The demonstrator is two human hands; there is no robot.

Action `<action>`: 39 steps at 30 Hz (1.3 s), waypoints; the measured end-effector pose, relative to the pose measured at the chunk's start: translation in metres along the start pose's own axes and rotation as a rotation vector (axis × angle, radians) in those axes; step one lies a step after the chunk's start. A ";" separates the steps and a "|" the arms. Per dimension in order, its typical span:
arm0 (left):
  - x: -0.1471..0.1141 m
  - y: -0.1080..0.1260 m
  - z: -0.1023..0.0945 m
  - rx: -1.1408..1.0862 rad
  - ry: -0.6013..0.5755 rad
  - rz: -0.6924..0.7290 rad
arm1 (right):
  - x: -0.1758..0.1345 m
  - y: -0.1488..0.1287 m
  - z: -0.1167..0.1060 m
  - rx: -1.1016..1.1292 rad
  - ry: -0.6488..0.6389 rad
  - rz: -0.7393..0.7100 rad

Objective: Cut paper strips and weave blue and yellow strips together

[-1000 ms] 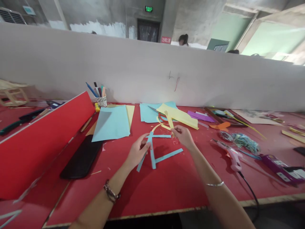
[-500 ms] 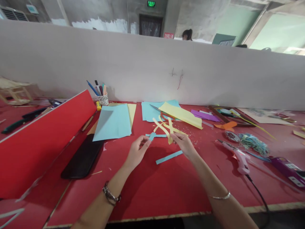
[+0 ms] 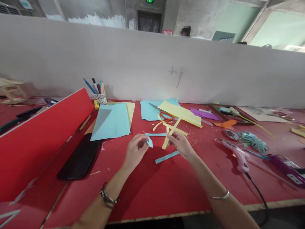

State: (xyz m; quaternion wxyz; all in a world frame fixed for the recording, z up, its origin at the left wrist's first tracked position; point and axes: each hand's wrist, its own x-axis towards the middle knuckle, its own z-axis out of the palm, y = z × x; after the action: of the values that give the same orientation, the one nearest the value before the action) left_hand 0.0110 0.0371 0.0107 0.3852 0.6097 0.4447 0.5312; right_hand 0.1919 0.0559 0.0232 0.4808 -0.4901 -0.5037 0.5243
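Observation:
A short blue paper strip [image 3: 149,141] is pinched between the thumb and fingers of my left hand [image 3: 135,149]. My right hand [image 3: 181,143] grips a yellow paper strip [image 3: 175,128], which slants up and away to the right. Behind the hands, another blue strip [image 3: 157,135] lies flat near some curled yellow strips [image 3: 160,124]. Closer to me, a loose blue strip [image 3: 167,156] rests on the red table [image 3: 152,187], just left of my right wrist. Scissors with red handles [image 3: 166,116] lie partly under a yellow sheet [image 3: 181,112].
Blue sheets [image 3: 111,122] and a black phone-like slab [image 3: 79,159] lie to the left, beside a leaning red board [image 3: 47,143]. A pen cup [image 3: 101,98] stands behind. On the right are a pink glue gun [image 3: 238,156] with its cord and a tangled bundle of strips [image 3: 254,143].
The blue strip in my left hand has turned and now points down toward me. In my right hand the yellow pieces have shifted, with one strip now held slanting.

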 end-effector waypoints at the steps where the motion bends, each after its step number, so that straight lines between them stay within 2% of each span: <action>1: 0.000 0.001 0.000 -0.001 0.003 0.021 | -0.001 0.000 0.001 0.037 -0.020 0.020; 5: 0.000 0.002 0.002 -0.011 -0.019 0.052 | -0.002 0.002 0.003 0.195 -0.115 0.090; 9: -0.001 0.001 0.002 0.032 -0.025 0.048 | -0.002 0.005 -0.001 0.310 -0.187 0.099; 14: -0.003 -0.007 0.001 0.341 -0.015 0.125 | -0.006 0.001 -0.008 0.328 -0.355 0.059; 17: -0.003 -0.013 0.002 0.555 -0.079 0.134 | -0.010 -0.003 -0.006 0.284 -0.474 -0.025; 20: -0.004 -0.015 0.004 0.684 -0.149 0.097 | -0.013 -0.005 -0.002 0.225 -0.538 -0.011; 23: -0.005 -0.013 0.006 0.722 -0.166 0.050 | -0.013 -0.003 0.001 0.189 -0.505 0.012; 28: -0.006 -0.014 0.005 0.630 -0.191 0.081 | -0.009 -0.001 0.002 0.220 -0.310 0.010; 31: -0.006 -0.019 0.005 0.617 -0.223 0.100 | -0.008 -0.003 0.001 0.258 -0.292 0.016; 34: -0.006 -0.024 0.007 0.616 -0.239 0.102 | -0.010 -0.004 -0.001 0.310 -0.392 0.026; 39: -0.005 -0.027 0.011 0.646 -0.192 0.049 | -0.014 0.000 0.000 0.333 -0.668 0.052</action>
State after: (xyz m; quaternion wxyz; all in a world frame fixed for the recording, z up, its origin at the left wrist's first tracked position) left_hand 0.0177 0.0408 -0.0178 0.1992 0.7579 0.5371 0.3121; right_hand 0.1928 0.0419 0.0238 0.3497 -0.2198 -0.5279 0.7421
